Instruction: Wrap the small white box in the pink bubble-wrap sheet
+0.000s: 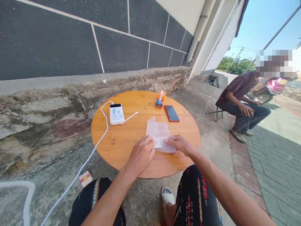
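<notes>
A thin whitish plastic bag (158, 131) lies flat on the round wooden table (127, 141). My left hand (140, 154) pinches its near left edge with curled fingers. My right hand (179, 145) presses on its near right corner, fingers closed on the plastic. Something small and white sits inside the bag between my hands.
On the table are a white power bank (116, 114) with a white cable (98, 144) running off to the ground, a red phone (171, 113) and an orange tape dispenser (160, 99). A small box (86, 178) lies on the concrete. A person (242, 100) sits on a stool at right.
</notes>
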`<action>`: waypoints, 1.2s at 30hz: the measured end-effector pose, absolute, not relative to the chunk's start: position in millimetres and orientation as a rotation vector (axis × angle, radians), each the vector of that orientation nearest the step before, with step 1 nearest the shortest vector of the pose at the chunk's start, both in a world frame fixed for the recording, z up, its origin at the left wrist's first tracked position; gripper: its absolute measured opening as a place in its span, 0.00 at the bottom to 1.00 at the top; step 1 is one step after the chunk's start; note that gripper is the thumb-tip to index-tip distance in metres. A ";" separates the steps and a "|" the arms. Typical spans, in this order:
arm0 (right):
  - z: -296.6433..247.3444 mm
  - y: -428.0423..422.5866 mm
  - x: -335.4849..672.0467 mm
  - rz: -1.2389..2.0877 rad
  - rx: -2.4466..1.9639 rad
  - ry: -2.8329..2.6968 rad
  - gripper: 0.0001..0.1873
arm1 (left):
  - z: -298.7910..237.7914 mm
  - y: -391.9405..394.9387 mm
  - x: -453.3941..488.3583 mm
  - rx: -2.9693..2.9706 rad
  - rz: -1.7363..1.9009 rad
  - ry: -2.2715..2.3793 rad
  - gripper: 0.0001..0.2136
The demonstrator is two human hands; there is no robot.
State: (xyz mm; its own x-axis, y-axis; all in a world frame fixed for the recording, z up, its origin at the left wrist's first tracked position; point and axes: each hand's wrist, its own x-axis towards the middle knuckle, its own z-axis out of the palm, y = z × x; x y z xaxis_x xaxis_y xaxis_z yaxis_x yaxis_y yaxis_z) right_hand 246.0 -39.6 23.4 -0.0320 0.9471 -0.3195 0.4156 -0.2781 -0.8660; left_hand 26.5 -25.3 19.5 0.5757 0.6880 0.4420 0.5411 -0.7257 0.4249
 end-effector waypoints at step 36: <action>27.4 -30.6 221.5 0.902 -1.925 -1.586 0.07 | 21.7 -26.8 27.9 2.575 0.827 1.074 0.09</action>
State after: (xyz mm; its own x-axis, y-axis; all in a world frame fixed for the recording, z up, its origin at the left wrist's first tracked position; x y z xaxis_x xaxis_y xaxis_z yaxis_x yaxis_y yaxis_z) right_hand 221.5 -30.6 27.4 0.1090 0.9769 -0.1840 0.6575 -0.2096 -0.7237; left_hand 27.9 -26.8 21.7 0.5718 0.7095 0.4118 0.5791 -0.7046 0.4100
